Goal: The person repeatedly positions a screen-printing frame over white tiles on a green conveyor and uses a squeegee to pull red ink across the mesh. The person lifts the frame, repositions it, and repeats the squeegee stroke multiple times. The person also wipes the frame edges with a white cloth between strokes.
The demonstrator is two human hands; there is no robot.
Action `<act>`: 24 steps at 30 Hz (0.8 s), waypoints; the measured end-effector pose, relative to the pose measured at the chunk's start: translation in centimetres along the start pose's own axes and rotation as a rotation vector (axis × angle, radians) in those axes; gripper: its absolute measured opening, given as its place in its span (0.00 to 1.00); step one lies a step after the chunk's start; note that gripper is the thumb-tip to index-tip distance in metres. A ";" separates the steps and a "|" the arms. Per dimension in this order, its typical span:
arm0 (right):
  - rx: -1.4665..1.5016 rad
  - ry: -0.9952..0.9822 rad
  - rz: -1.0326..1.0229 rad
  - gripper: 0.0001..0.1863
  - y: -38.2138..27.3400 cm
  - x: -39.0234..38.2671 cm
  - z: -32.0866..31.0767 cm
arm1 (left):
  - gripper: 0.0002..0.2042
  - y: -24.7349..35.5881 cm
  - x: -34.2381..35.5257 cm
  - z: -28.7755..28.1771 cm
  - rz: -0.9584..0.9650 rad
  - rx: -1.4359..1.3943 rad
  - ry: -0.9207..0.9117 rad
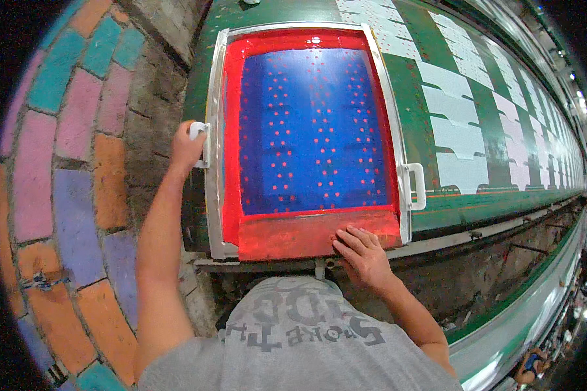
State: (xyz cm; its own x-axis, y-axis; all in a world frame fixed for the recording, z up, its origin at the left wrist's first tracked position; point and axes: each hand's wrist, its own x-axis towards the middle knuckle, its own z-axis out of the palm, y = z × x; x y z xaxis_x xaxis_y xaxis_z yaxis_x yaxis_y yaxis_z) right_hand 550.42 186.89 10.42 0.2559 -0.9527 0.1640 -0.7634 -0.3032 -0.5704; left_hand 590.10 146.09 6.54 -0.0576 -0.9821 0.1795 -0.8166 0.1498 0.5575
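Note:
A silkscreen frame with pale metal sides lies on the green printing table. Its blue mesh carries rows of small reddish dots, and wet red ink lines the borders. On the frame's left side, my left hand is closed around a white handle. Along the near end rests a wide red-stained squeegee. My right hand grips the squeegee's right part, fingers over its top; the thumb is hidden. A second white handle on the right side is untouched.
Pale cut fabric pieces lie in rows along the table to the right, some with red dots. A metal rail runs along the table's near edge. Painted bricks cover the left side. Another person is small at lower right.

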 end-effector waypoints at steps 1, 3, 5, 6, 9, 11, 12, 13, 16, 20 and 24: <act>-0.059 0.010 0.007 0.27 -0.3 -0.3 0.5 | 0.23 -0.4 1.5 0.6 0.049 0.059 -0.028; -0.129 0.086 -0.018 0.26 -0.3 -0.5 1.3 | 0.23 -1.2 4.2 1.2 0.021 -0.005 -0.156; -0.180 0.039 -0.014 0.26 -0.1 -0.6 1.6 | 0.22 -1.4 5.7 2.5 0.048 -0.050 -0.251; -0.207 0.015 -0.012 0.27 0.1 -0.4 1.5 | 0.22 -1.6 6.1 2.8 0.107 -0.065 -0.260; -0.284 -0.081 -0.048 0.33 0.1 0.2 0.7 | 0.22 -1.8 5.6 3.1 0.114 -0.097 -0.230; -0.288 -0.073 -0.052 0.36 -0.5 1.2 0.0 | 0.22 -1.7 5.1 3.1 0.108 -0.120 -0.161; -0.323 -0.102 -0.022 0.37 -0.8 1.8 -0.3 | 0.22 -1.6 4.9 3.2 0.099 -0.102 -0.168; -0.349 -0.106 0.000 0.37 -1.2 2.7 -0.4 | 0.22 -1.5 5.1 3.3 0.107 -0.084 -0.165; -0.367 -0.113 0.012 0.32 -2.3 6.1 -0.1 | 0.20 -1.4 5.5 4.0 0.111 -0.120 -0.147; -0.328 -0.360 0.185 0.21 -2.3 10.7 -1.3 | 0.18 -2.1 5.7 4.6 0.171 -0.097 -0.110; -0.166 -0.416 0.248 0.13 -2.0 13.4 -4.6 | 0.17 -2.1 5.8 5.1 0.179 -0.115 -0.049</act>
State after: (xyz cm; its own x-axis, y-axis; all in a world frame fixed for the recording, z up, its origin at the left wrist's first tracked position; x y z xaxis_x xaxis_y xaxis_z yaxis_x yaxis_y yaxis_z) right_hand 552.62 174.59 17.49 0.2436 -0.9176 -0.3140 -0.9063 -0.1000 -0.4107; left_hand 588.56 139.48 2.25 -0.2261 -0.9424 0.2464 -0.7197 0.3321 0.6097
